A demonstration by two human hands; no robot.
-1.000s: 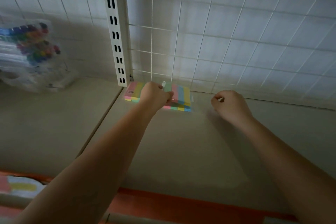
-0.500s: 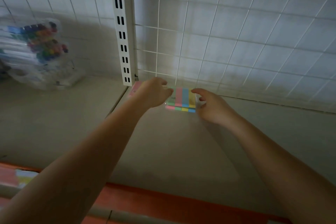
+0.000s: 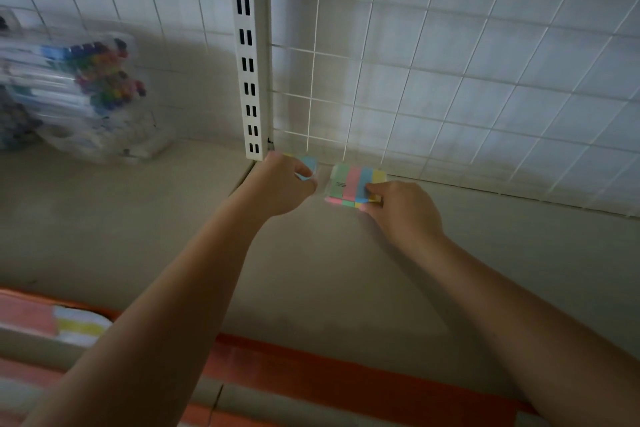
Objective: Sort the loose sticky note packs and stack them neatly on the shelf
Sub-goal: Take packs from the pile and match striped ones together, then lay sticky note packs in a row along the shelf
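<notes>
**Both hands on sticky packs, back of shelf**

Our left hand (image 3: 282, 185) curls round a pack (image 3: 307, 166) w/ blue showing, mostly hidden, at the slotted upright (image 3: 248, 55). Right hand (image 3: 398, 210) pinches the striped pack (image 3: 353, 184) just right of it, lying on the shelf (image 3: 311, 270) vs. wire grid (image 3: 450, 80). Marker tub (image 3: 86, 94) far left.

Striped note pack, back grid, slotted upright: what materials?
Note pack: paper strips in pastel colours, seemingly in clear film; a glossy edge shows at its left side. Grid: thin wire, white coated, probably metal. Upright: painted sheet metal by the look, matt cream, with punched paired slots. Right hand pinches the pack; left hand holds another, mostly hidden.
</notes>
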